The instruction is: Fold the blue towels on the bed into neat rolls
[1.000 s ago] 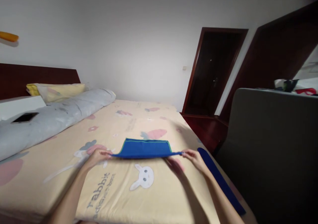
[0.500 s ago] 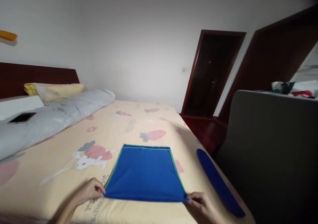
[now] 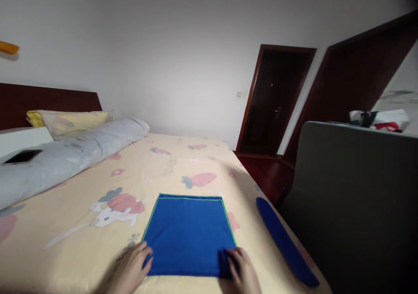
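A blue cloth [image 3: 189, 235] with green edging lies folded and flat on the patterned bed sheet [image 3: 81, 259]. Over its near left corner is my left hand [image 3: 135, 265], fingers curved and apart, with no cloth pinched between them. At the near right corner, my right hand [image 3: 241, 268] hovers or rests lightly with thumb and fingers parted; its shadow falls on the cloth. Whether the fingertips touch the fabric is hard to tell.
A long dark blue strip [image 3: 284, 242] lies along the bed's right edge, beside a grey panel [image 3: 352, 198]. At the left, a phone [image 3: 22, 156] rests on a rolled grey quilt [image 3: 81, 150], near a yellow pillow [image 3: 75, 122].
Both hands have let go of the cloth's near corners and moved inward over its edges. The fingers have opened. The view has shifted slightly.
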A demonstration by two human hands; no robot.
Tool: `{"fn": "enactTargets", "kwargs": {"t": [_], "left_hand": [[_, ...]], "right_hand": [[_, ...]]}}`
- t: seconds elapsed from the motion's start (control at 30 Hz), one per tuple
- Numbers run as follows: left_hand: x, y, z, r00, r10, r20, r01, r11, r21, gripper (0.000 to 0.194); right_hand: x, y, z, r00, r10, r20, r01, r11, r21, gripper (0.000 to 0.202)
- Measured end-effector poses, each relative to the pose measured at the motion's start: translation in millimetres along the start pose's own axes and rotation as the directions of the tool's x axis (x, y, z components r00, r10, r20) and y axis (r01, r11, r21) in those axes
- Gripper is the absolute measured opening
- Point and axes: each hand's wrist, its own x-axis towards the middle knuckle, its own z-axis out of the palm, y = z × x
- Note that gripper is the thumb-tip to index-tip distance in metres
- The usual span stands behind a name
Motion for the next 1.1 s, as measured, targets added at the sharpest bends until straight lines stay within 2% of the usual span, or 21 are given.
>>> {"fn": "enactTargets", "kwargs": {"t": [0.1,0.17,0.23,0.3,0.37,0.47,0.6,0.7,0.77,0.83,0.9,1.03,1.1], "left_hand": [[16.8,48.6,35.6,0.973,0.211,-0.091,-0.217,0.975,-0.056,0.056],[30.3,70.7,61.5,0.940,0.321,-0.112,-0.328,0.943,-0.052,0.069],[41.3,81.0,81.0,0.936,0.337,-0.102,-0.339,0.941,-0.002,0.070],[47.0,80.2,90.8,0.954,0.289,-0.079,-0.285,0.957,0.062,0.062],[47.1,71.2,91.7,0.970,0.234,-0.070,-0.226,0.968,0.110,0.055],[39.6,50.3,82.4,0.985,0.154,-0.074,-0.142,0.979,0.146,0.053],[24.9,23.8,64.6,0.998,0.006,-0.058,0.005,0.982,0.190,0.057],[16.0,12.3,55.9,0.997,-0.066,-0.042,0.074,0.970,0.233,0.059],[13.8,10.8,54.5,0.994,-0.097,-0.053,0.108,0.960,0.258,0.058],[16.0,15.5,57.0,0.989,-0.124,-0.087,0.143,0.952,0.271,0.056],[22.6,27.6,63.0,0.988,-0.085,-0.129,0.116,0.960,0.256,0.056],[42.4,68.0,82.9,0.975,0.156,-0.160,-0.125,0.974,0.186,0.061],[51.0,85.4,93.3,0.968,0.218,-0.127,-0.193,0.964,0.181,0.062]], "right_hand": [[7.5,-50.8,47.7,0.983,-0.177,0.053,0.177,0.984,0.005,0.043],[14.0,-77.4,73.1,0.965,-0.245,0.097,0.246,0.969,-0.001,0.049],[19.9,-91.3,88.7,0.960,-0.250,0.125,0.255,0.967,-0.024,0.053],[23.0,-91.0,94.6,0.961,-0.228,0.154,0.240,0.969,-0.062,0.052],[22.7,-79.2,92.6,0.960,-0.216,0.178,0.236,0.966,-0.101,0.052],[17.9,-50.9,79.5,0.965,-0.193,0.176,0.221,0.962,-0.160,0.057],[9.4,-10.1,54.9,0.990,-0.059,0.131,0.092,0.960,-0.264,0.061],[3.9,15.7,41.1,0.993,0.009,0.114,0.028,0.949,-0.313,0.064],[2.7,24.2,37.3,0.994,0.025,0.107,0.012,0.944,-0.330,0.064],[5.2,20.3,38.5,0.996,0.019,0.084,0.010,0.940,-0.340,0.061],[11.8,2.6,45.1,0.998,-0.035,0.057,0.051,0.947,-0.318,0.055],[32.2,-54.6,69.3,0.974,-0.195,0.115,0.214,0.959,-0.185,0.049],[41.0,-77.3,81.3,0.961,-0.204,0.189,0.233,0.962,-0.144,0.049]]}}
